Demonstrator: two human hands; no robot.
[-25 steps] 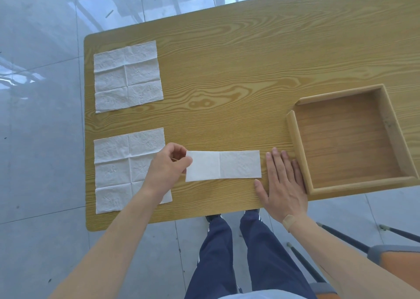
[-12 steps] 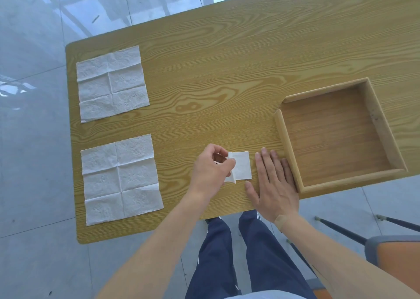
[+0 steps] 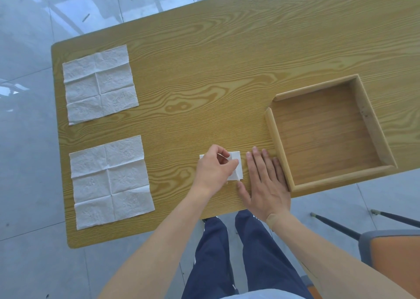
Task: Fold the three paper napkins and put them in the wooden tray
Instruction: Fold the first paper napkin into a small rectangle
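A small folded white napkin (image 3: 236, 167) lies near the table's front edge, just left of the wooden tray (image 3: 277, 149). My left hand (image 3: 213, 171) pinches its folded-over flap and covers the napkin's left part. My right hand (image 3: 266, 182) lies flat on the table between the napkin and the tray's left wall, fingers straight. Two unfolded creased napkins lie on the table's left side: one at the back left (image 3: 99, 84), one at the front left (image 3: 111, 181). Nothing lies in the tray.
The wooden table (image 3: 204, 71) ends just in front of my hands and left of the napkins. An orange chair (image 3: 391, 253) stands at the lower right on the grey floor. My legs show below the table edge.
My left hand carried the napkin's left end over to the right, folding the long strip in half into a small square. The right hand stayed flat beside the tray. The camera view shifted slightly.
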